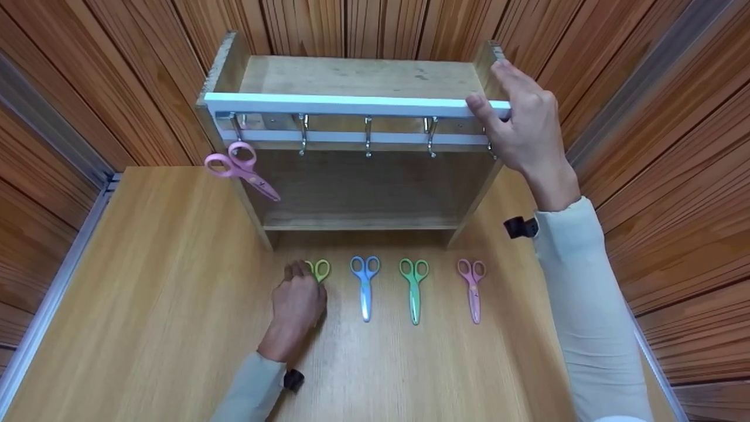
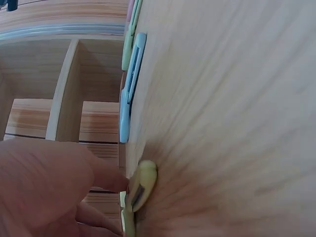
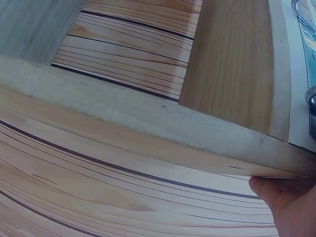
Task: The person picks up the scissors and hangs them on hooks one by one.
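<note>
My left hand is down at the table, its fingers pinching a pair of yellow-green scissors. Most of those scissors are hidden under the hand in the head view; the left wrist view shows the yellow scissors tilted against the fingers. My right hand grips the upper right corner of a wooden rack, thumb over the front of its white hook rail. From the leftmost hook hangs a pair of pink scissors. Metal hooks along the middle of the rail hold nothing.
Right of my left hand lie blue scissors, green scissors and another pink pair, handles toward the rack. Wood-panelled walls enclose the tabletop at the back and sides.
</note>
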A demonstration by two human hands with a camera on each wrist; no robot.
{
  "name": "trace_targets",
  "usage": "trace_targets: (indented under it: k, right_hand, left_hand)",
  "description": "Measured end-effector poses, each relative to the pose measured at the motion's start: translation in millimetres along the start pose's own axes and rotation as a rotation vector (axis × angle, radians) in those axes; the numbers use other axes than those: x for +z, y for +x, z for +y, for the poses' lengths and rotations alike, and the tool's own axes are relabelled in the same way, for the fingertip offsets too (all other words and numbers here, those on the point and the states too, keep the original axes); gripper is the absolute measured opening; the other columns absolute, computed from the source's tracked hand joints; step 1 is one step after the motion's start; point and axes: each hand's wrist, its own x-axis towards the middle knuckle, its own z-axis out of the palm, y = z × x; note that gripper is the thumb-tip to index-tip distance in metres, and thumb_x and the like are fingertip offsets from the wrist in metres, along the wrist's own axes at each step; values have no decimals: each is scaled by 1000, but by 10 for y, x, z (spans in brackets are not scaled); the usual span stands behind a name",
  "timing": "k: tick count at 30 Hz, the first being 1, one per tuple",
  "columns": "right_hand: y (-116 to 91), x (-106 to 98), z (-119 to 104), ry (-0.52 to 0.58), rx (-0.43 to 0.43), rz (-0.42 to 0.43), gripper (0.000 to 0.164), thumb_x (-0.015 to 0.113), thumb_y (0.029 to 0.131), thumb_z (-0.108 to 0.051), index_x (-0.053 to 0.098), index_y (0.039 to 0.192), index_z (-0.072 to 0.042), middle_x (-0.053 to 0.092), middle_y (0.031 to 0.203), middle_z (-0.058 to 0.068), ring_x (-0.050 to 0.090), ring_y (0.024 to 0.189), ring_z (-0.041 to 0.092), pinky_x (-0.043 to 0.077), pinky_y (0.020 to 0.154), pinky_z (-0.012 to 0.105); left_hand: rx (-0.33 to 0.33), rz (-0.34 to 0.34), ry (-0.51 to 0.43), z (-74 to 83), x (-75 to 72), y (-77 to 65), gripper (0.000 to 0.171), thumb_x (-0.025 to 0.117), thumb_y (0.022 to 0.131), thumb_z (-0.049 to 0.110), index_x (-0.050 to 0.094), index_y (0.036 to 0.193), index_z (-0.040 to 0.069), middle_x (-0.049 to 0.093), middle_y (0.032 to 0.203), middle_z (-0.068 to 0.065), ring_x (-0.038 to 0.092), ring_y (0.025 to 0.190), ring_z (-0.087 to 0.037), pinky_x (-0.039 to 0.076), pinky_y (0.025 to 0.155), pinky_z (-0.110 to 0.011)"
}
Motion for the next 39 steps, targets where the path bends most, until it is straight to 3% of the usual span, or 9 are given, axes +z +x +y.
trace_targets:
  k: [5, 10, 15, 18, 22, 30, 39]
  right_hand:
    - [6, -13, 11, -3, 0, 8, 91, 49, 97, -76, 55, 151, -4, 50, 161, 16, 45, 153, 35, 37, 127, 50]
    - [-11, -19, 30, -5, -7, 14, 89, 50, 97, -75, 55, 151, -5, 51, 161, 15, 46, 153, 34, 40, 125, 50]
    - [-24, -30, 30, -8, 7, 7, 88, 49, 97, -76, 55, 152, -7, 50, 162, 12, 45, 154, 31, 38, 127, 47]
    - [-20, -35, 25, -8, 15, 0, 87, 50, 97, -75, 55, 152, -8, 49, 163, 11, 43, 155, 30, 36, 128, 46]
    - [-19, -39, 20, -5, 20, -8, 86, 49, 97, -75, 55, 152, -9, 48, 164, 10, 42, 156, 29, 35, 128, 45]
    - [-17, -36, 20, -3, -5, 0, 90, 48, 97, -76, 55, 151, -5, 50, 162, 14, 44, 154, 32, 36, 128, 47]
    - [3, -50, 21, -1, -18, -20, 94, 47, 97, -78, 53, 152, -2, 48, 162, 18, 43, 154, 34, 33, 129, 49]
  left_hand:
    - [26, 76, 97, 61, -1, 21, 29, 69, 93, 17, 67, 98, -11, 66, 89, -22, 58, 53, -24, 53, 43, -34]
    - [24, 48, 96, 80, -9, 60, 22, 66, 94, 14, 66, 82, -4, 56, 71, -11, 45, 47, -18, 43, 39, -27]
    - [29, 64, 85, 81, -2, 71, 23, 65, 92, 10, 62, 71, 2, 50, 65, -6, 43, 45, -16, 38, 39, -27]
    - [30, 74, 74, 81, 3, 67, 20, 68, 91, 10, 61, 73, 2, 49, 65, -6, 43, 46, -15, 39, 39, -26]
    - [27, 37, 31, 81, -20, 56, 20, 70, 93, 12, 63, 78, 1, 49, 67, -6, 46, 49, -17, 43, 41, -27]
    - [16, -26, -73, 29, -113, 77, 16, 66, 99, 8, 71, 90, -5, 67, 80, -17, 69, 68, -28, 60, 55, -40]
    - [-28, -153, -226, -57, -239, 112, 17, 60, 104, 5, 71, 106, -8, 71, 86, -20, 63, 67, -22, 54, 53, -34]
